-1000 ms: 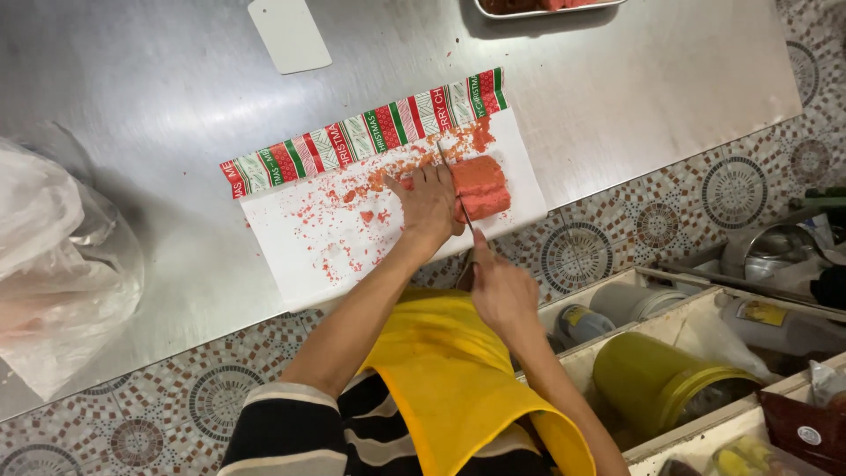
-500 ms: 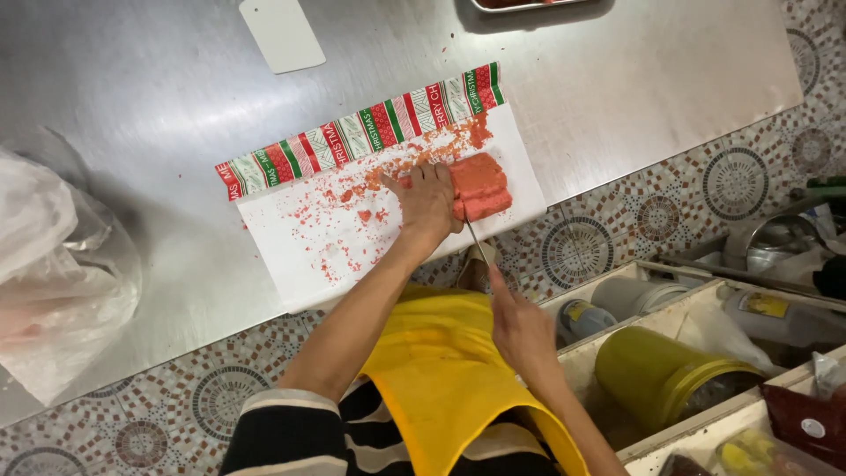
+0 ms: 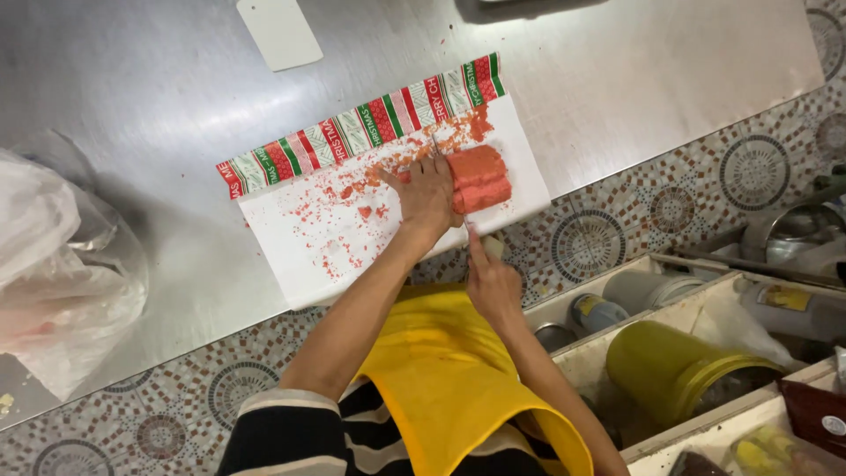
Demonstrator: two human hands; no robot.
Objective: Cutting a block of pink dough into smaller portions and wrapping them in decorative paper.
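— What does the view from above show on the steel table (image 3: 617,53)?

— A white cutting board (image 3: 300,238) lies aslant on it, with a strip of red, green and white striped festive paper (image 3: 352,132) along its far edge. Near the board's right end sits a block of orange-red food (image 3: 480,179), and crumbs of the same colour are scattered over the white surface.

— And the hands?

— The left hand (image 3: 429,192) lies flat, fingers together and pressed down just left of the block, touching its side; it grips nothing. The right hand (image 3: 490,280) is at the near edge of the board, closed round a pale handle (image 3: 493,248) — a thin blade (image 3: 445,181) runs from it along the block's left face, between the block and the left hand's fingers.

— What else is around?

— A crumpled clear plastic bag (image 3: 62,273) sits at the left end of the table, and a small white card (image 3: 279,33) lies at the far side. The person wears a yellow apron (image 3: 449,388) over striped sleeves. Beyond the table's near edge, a patterned mosaic floor (image 3: 617,238) shows, with white crates to the right holding a yellow-green tub (image 3: 670,370) and several jars — their contents too small to tell
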